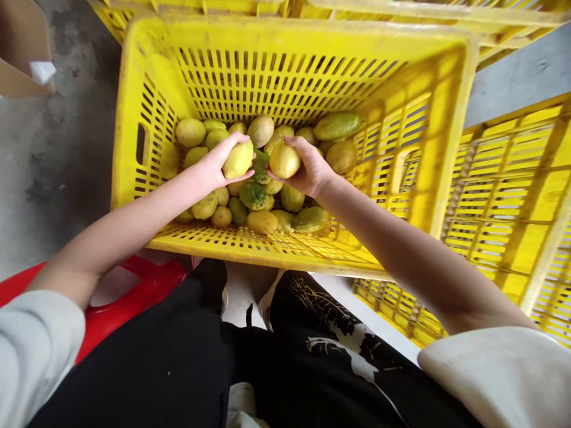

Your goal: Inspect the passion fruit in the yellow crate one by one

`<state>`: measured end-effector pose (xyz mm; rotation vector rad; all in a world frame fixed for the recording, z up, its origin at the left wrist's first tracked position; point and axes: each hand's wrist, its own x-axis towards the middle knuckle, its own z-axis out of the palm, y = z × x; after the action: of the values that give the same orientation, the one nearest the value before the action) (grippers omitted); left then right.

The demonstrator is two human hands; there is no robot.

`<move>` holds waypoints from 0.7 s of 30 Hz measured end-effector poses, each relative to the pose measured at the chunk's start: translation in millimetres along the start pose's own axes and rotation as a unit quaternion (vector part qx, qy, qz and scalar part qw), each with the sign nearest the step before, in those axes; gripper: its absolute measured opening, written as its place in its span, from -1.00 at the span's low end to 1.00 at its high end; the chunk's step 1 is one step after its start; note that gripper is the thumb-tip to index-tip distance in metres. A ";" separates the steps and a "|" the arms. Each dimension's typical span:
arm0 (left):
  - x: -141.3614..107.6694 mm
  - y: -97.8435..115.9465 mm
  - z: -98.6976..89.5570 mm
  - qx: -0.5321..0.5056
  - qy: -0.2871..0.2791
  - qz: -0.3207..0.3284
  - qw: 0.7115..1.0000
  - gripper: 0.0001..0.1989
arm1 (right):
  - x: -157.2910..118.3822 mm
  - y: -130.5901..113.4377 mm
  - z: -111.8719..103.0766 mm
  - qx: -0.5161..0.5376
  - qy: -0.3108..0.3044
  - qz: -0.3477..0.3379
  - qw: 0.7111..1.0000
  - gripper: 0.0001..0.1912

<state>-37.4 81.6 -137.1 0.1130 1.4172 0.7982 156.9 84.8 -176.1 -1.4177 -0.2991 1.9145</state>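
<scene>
My left hand (219,159) holds a bright yellow fruit (238,159), its fingers around the far and near sides. Close to it on the right, my right hand (310,166) grips a rounder yellow fruit (284,160). The two fruits are apart, both held above a pile inside a large yellow plastic crate (294,41). In the pile lie several yellow, brownish and green fruits, among them a long green one (336,126) at the right and a dark green one (253,195) below my hands.
More yellow crates (504,202) stand at the right and beyond the far rim. A cardboard box (22,47) is at the upper left on the grey floor. A red plastic stool (151,285) sits at the lower left beside my legs.
</scene>
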 end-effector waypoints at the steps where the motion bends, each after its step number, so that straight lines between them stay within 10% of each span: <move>1: -4.2 0.9 2.1 0.005 0.008 0.009 1.000 -0.79 | 1.6 0.6 -1.0 -0.002 0.000 0.001 1.000 -0.54; 21: -3.3 4.3 7.0 -0.057 0.002 -0.079 0.995 -0.60 | 18.1 3.0 -9.7 -0.008 -0.027 0.017 0.999 -0.52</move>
<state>-32.7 85.6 -130.8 -0.0889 1.3630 0.7458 162.1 92.5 -194.6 -1.3912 -0.3176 1.9832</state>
